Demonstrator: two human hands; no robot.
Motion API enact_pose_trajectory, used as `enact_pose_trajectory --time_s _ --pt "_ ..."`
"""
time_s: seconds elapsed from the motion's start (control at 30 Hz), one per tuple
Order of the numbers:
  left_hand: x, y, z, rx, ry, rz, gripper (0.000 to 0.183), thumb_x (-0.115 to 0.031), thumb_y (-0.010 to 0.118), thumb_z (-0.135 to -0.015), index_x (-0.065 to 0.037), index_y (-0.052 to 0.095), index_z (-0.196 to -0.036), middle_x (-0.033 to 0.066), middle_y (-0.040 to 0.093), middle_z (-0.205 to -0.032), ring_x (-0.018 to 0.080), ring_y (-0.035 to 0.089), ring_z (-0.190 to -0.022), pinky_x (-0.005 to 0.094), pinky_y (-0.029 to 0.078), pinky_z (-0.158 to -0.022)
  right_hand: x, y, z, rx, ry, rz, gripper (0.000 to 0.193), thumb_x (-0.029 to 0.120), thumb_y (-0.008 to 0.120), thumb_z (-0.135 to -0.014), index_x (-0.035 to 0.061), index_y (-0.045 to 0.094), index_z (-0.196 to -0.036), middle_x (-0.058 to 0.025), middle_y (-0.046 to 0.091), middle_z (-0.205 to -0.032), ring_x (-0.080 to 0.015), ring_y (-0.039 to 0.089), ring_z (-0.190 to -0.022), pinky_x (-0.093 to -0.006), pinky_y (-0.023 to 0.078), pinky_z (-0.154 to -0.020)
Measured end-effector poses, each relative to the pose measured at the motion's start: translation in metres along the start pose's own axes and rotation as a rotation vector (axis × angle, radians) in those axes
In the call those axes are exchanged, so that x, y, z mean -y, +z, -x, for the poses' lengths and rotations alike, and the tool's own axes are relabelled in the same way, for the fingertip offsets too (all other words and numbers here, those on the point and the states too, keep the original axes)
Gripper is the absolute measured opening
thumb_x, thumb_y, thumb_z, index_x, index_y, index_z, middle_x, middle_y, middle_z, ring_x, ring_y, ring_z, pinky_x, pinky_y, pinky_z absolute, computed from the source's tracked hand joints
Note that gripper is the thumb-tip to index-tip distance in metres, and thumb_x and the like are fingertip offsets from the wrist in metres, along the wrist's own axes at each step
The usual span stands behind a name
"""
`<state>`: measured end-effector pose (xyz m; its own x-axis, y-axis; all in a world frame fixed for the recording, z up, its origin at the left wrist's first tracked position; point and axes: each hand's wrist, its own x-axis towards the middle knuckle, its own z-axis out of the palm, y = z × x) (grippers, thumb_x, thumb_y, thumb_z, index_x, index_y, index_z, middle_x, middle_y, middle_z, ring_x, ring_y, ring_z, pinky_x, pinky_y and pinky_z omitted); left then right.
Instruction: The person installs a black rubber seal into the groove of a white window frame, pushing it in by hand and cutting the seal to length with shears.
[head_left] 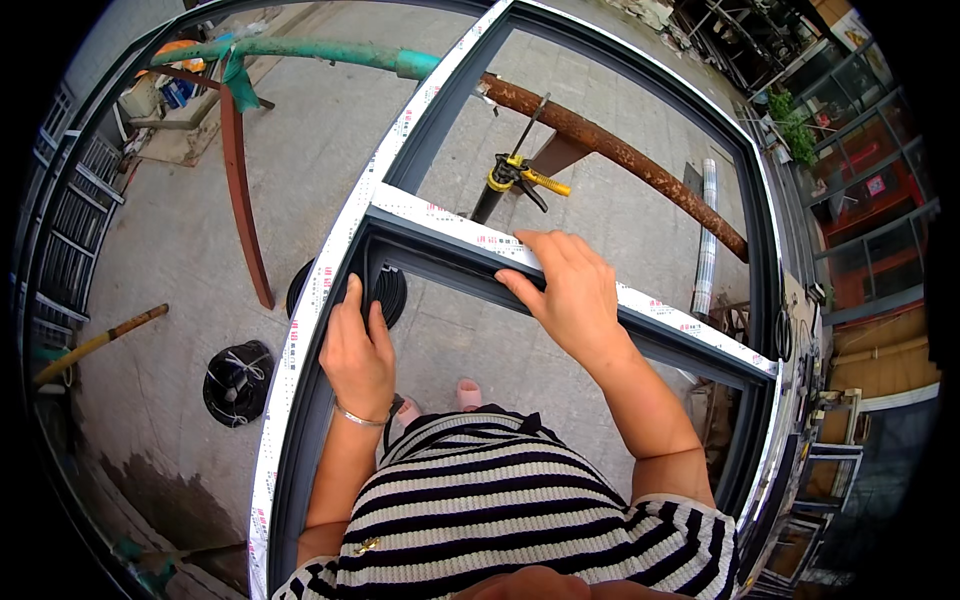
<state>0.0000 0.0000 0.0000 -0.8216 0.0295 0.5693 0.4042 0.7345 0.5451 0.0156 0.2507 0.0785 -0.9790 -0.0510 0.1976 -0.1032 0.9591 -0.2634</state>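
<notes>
A large window frame (378,165), dark grey with printed white film on its faces, lies raised in front of me. My right hand (575,285) grips its crossbar (450,222), thumb on the near inner edge and fingers over the film. In the corner where the crossbar meets the left bar, my left hand (358,350) is closed with its fingertips against the inner edge. A black rubber strip (366,262) runs down that corner into its fingers, which partly hide it. Below, a coil of black strip (390,297) shows through the opening.
A rusty pipe (620,140) and a green-wrapped pipe (330,50) on brown legs run under the frame. A caulking gun (510,180) with yellow parts stands by the rusty pipe. On the concrete are a black wrapped coil (238,383) and a film-wrapped roll (707,235).
</notes>
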Motion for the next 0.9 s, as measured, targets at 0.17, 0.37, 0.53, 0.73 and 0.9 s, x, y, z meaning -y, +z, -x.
enact_pose_trajectory --time_s 0.17,0.37,0.53,0.73,0.9 --pt "-0.005 0.002 0.003 0.009 -0.037 0.024 0.040 0.004 0.069 -0.094 0.007 0.062 -0.134 0.0236 0.071 -0.109 0.0396 0.072 -0.097 0.0394 0.057 -0.082 0.013 0.010 -0.007 -0.222 -0.330 0.281 0.081 0.035 0.088 -0.075 0.0068 0.056 -0.144 -0.0084 0.063 -0.121 -0.0254 0.059 -0.095 -0.0398 0.048 -0.080" --pt "-0.001 0.004 -0.002 -0.132 0.138 -0.001 0.042 0.004 0.072 -0.090 0.006 0.063 -0.131 0.0176 0.063 -0.085 0.0341 0.065 -0.071 0.0401 0.053 -0.063 0.009 0.031 -0.013 -0.267 -0.350 0.332 0.068 0.031 0.083 -0.078 0.0052 0.061 -0.136 -0.0062 0.059 -0.102 -0.0224 0.059 -0.090 -0.0351 0.048 -0.073" --pt "0.001 0.006 0.000 -0.096 0.073 0.022 0.039 0.002 0.071 -0.093 0.007 0.062 -0.130 0.0230 0.069 -0.102 0.0383 0.070 -0.088 0.0407 0.057 -0.075 0.018 0.025 -0.020 -0.198 -0.301 0.354 0.070 0.029 0.085 -0.079 0.0036 0.056 -0.137 -0.0086 0.059 -0.103 -0.0258 0.060 -0.092 -0.0368 0.051 -0.077" --pt "0.000 0.007 -0.002 -0.108 0.086 0.032 0.036 0.002 0.068 -0.093 0.007 0.063 -0.128 0.0259 0.071 -0.110 0.0416 0.072 -0.098 0.0437 0.059 -0.081 0.018 0.032 -0.023 -0.243 -0.293 0.362 0.059 0.032 0.085 -0.079 0.0052 0.057 -0.124 -0.0077 0.059 -0.101 -0.0251 0.062 -0.096 -0.0390 0.050 -0.080" --pt "0.003 0.008 -0.001 -0.090 0.046 0.020 0.033 -0.002 0.067 -0.095 0.006 0.063 -0.127 0.0245 0.071 -0.111 0.0401 0.072 -0.097 0.0436 0.059 -0.080 0.029 0.033 -0.026 -0.260 -0.275 0.383 0.053 0.034 0.085 -0.081 0.0050 0.057 -0.116 -0.0084 0.060 -0.101 -0.0266 0.063 -0.096 -0.0390 0.051 -0.080"
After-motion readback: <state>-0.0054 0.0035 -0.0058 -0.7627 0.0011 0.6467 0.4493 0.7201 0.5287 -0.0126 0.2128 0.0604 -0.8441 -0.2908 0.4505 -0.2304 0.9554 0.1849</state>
